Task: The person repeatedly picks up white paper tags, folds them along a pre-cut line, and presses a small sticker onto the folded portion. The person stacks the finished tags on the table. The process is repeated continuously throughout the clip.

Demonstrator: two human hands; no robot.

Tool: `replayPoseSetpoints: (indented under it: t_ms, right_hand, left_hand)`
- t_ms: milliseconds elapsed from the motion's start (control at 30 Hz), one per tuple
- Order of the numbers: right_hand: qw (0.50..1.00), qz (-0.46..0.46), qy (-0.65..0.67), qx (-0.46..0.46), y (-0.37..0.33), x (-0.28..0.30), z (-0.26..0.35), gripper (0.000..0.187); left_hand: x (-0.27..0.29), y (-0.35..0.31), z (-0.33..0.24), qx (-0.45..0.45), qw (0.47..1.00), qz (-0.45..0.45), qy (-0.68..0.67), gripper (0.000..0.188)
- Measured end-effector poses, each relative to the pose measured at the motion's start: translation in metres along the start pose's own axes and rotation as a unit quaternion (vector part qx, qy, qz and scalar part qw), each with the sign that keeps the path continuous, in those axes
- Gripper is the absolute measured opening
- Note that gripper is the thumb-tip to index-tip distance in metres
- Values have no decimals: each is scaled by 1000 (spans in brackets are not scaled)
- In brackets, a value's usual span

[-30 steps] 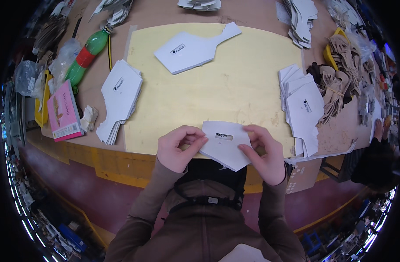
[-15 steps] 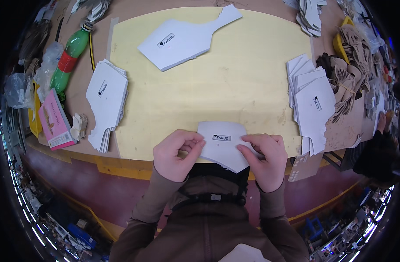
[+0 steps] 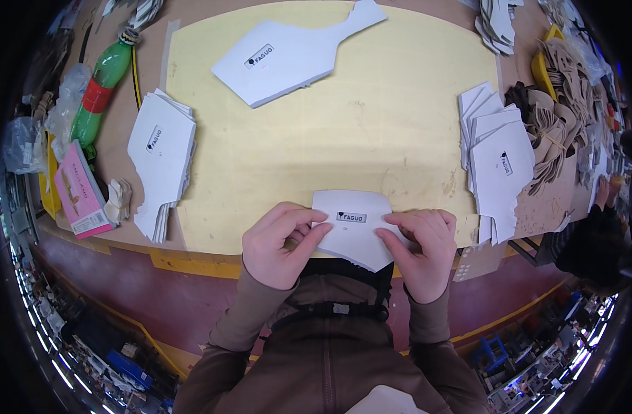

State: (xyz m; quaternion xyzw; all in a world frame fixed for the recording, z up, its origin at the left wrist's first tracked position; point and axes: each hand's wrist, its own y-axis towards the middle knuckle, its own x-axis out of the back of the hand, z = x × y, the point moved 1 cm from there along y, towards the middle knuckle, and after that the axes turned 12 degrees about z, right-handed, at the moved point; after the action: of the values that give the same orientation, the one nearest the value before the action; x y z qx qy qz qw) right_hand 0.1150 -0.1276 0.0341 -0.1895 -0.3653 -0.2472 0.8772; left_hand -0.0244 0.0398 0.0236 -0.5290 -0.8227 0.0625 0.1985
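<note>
At the table's front edge I hold a white cut piece (image 3: pixel 354 238) of sheet material, perhaps leather, with a dark printed label and a small reddish mark below it. My left hand (image 3: pixel 280 245) pinches its left edge between thumb and fingers. On the opposite edge, my right hand (image 3: pixel 423 250) grips it the same way. The piece's lower edge is ragged and overhangs the table. Farther back lies a larger white cut piece (image 3: pixel 281 62), or a stack of them, with a narrow arm pointing to the upper right.
Stacks of white pieces stand left (image 3: pixel 160 155) and right (image 3: pixel 502 162) on a yellow sheet (image 3: pixel 316 145). Far left are a green bottle (image 3: pixel 105 76), a pink booklet (image 3: pixel 81 190) and a small banded bundle (image 3: pixel 118 201). Tan bundled pieces (image 3: pixel 554 131) lie far right, near another person's dark sleeve (image 3: pixel 588 245).
My view has shifted slightly, so the table's things sit a little farther outward. Both hands keep their grip on the white piece, almost unmoved. Its small mark now looks reddish.
</note>
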Motion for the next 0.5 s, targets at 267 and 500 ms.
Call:
replayPoseSetpoints:
  t_ms: [267,500]
  right_hand:
    - [1000,0,2,-3,0,-1,-1,21]
    - [1000,-4,4,1,0,-1,-2,21]
  left_hand:
    - [-2,0,1,-2,1000,-11,-3,13]
    - [-4,1,1,-1,1000,-15,-5,11]
